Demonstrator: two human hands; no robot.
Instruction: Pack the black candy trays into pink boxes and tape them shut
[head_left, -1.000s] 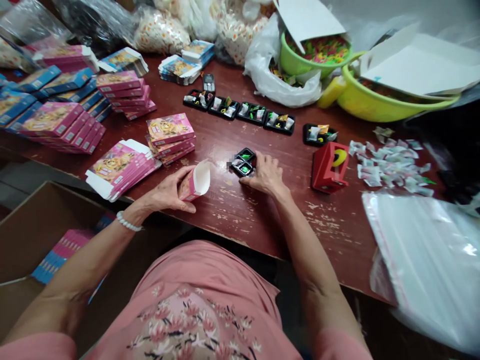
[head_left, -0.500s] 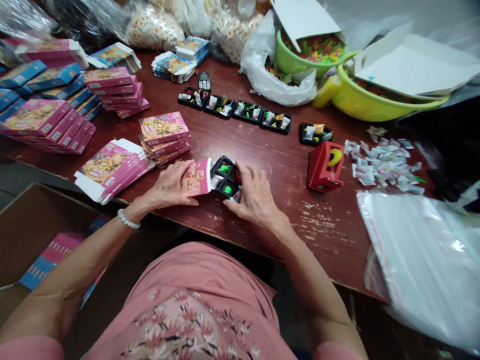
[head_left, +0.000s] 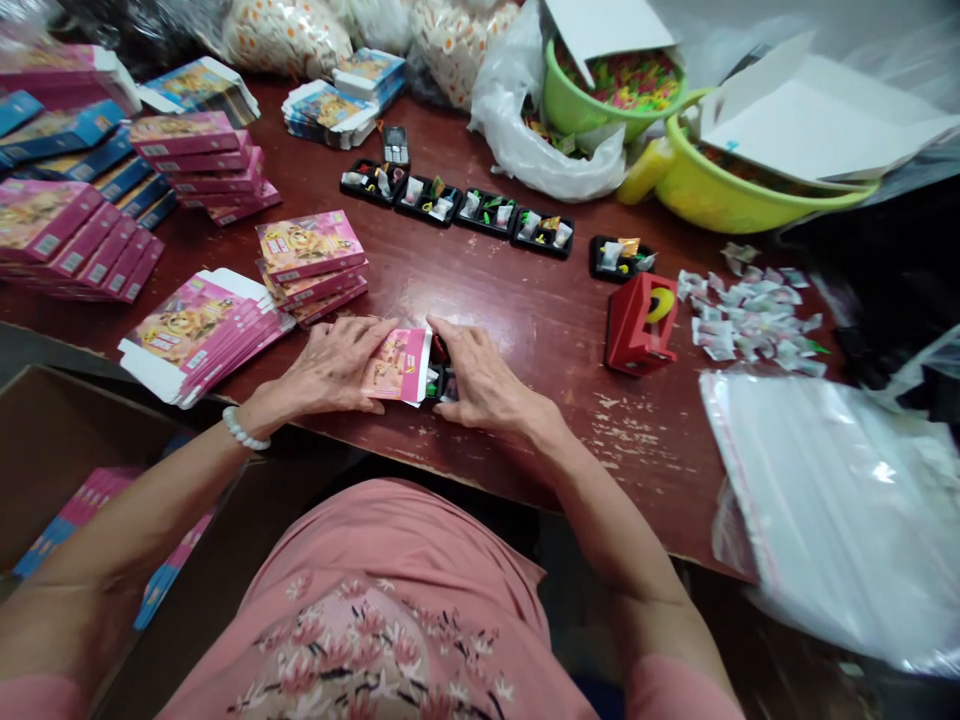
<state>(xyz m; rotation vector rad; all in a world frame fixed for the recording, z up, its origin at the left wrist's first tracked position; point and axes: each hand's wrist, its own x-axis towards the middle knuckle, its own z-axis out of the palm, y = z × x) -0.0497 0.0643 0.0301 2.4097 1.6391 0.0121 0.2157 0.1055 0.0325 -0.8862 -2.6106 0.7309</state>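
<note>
Nearest, bottom center: pink shirt with floral print. Lower left: open carton below table edge, pink and blue boxes inside.

Center of frame, near front edge of tabletop: left hand, white bead bracelet on wrist, grips small pink box, open end facing right. Right hand has fingers and thumb curled around right end of black tray; tray's left part is hidden at the box opening, can't tell how far in. Green bits visible in tray.

Right edge: clear plastic bags, flat. Left of center: fanned flat pink cartons, then stacked pink boxes just beyond. Right of center: red tape dispenser, loose wrapped packets beside it.

Farther: single filled tray, row of four filled trays upper middle. Upper left: more pink and blue box stacks. Upper right: yellow-green bowl, green bowl, white card sheets over both.
</note>
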